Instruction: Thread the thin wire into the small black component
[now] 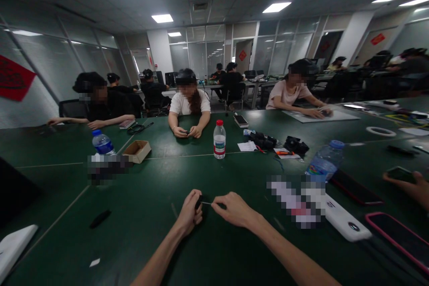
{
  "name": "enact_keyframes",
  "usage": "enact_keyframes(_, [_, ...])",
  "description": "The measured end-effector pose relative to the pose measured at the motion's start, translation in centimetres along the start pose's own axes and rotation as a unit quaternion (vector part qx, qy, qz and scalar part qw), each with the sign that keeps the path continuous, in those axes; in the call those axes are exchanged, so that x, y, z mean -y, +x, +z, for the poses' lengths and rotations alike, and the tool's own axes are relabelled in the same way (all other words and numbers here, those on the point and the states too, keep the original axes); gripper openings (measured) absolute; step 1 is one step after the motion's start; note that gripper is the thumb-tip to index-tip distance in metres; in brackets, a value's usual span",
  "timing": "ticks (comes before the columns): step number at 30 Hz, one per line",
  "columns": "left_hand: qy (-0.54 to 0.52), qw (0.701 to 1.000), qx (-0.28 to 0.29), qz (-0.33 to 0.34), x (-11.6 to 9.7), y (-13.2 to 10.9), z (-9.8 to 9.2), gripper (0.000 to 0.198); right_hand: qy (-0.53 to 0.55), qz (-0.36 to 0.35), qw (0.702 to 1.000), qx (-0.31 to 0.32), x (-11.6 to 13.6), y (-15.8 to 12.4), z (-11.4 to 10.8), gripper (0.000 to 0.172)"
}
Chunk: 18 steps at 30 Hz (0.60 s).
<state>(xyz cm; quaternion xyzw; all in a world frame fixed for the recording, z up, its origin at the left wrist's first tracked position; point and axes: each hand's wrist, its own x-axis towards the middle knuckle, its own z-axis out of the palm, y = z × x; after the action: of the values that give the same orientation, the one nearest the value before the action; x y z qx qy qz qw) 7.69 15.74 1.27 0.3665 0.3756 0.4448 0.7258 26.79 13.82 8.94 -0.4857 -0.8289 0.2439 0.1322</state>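
Note:
Over the green table, my left hand point(191, 214) is closed around a small black object point(199, 202). Its kind is hard to make out, since the fingers cover most of it. A thin pale metal rod point(206, 203) bridges the gap between my two hands, its left end at the black object. My right hand point(236, 209) pinches the rod's other end between thumb and fingertips. To the left lies a flat black elongated piece point(100, 219), apart from both hands, with a small white scrap point(94, 262) below it.
A red-capped bottle point(219, 140) stands ahead. At left are a blue-capped bottle point(103, 144) and a cardboard box point(140, 151); at right, a large bottle point(325, 161), a white device point(346, 216) and phones. Several people sit around; another person's hand point(417, 187) holds a phone.

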Motion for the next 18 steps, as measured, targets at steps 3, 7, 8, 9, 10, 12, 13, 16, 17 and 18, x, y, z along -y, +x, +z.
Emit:
enact_keyframes(3, [0.022,0.999,0.02,-0.017,-0.4,-0.2,0.0,0.036,0.002,-0.002,1.0,0.007,0.0,0.0,0.1,0.039])
enact_keyframes(7, [0.047,0.995,0.068,-0.05,-1.2,-0.5,-0.2,0.036,0.002,-0.026,1.0,0.017,0.0,0.0,0.0,0.038])
enact_keyframes(8, [0.052,0.994,0.08,-0.059,-1.4,-0.5,-0.3,0.036,0.002,-0.034,0.999,0.022,0.0,0.1,-0.1,0.037])
enact_keyframes(9, [0.055,0.992,0.089,-0.067,-1.5,-0.6,-0.4,0.035,0.002,-0.042,0.999,0.027,0.0,0.1,-0.2,0.038])
enact_keyframes(10, [0.058,0.991,0.097,-0.075,-1.7,-0.6,-0.4,0.035,0.002,-0.048,0.998,0.034,0.0,0.1,-0.4,0.038])
enact_keyframes(12, [0.065,0.988,0.107,-0.088,-1.9,-0.6,-0.5,0.035,0.003,-0.055,0.997,0.047,0.1,0.1,-0.6,0.04])
enact_keyframes(13, [0.067,0.987,0.111,-0.094,-2.0,-0.6,-0.5,0.036,0.004,-0.057,0.997,0.053,0.1,0.1,-0.7,0.04])
enact_keyframes(16, [0.071,0.984,0.123,-0.109,-2.1,-0.5,-0.5,0.037,0.013,-0.063,0.996,0.068,0.0,0.0,-1.1,0.041])
enact_keyframes(17, [0.071,0.983,0.126,-0.113,-2.1,-0.5,-0.5,0.038,0.017,-0.065,0.995,0.072,-0.1,0.0,-1.1,0.042])
enact_keyframes(18, [0.071,0.982,0.127,-0.117,-2.1,-0.5,-0.5,0.039,0.022,-0.068,0.995,0.076,-0.2,0.0,-1.1,0.042])
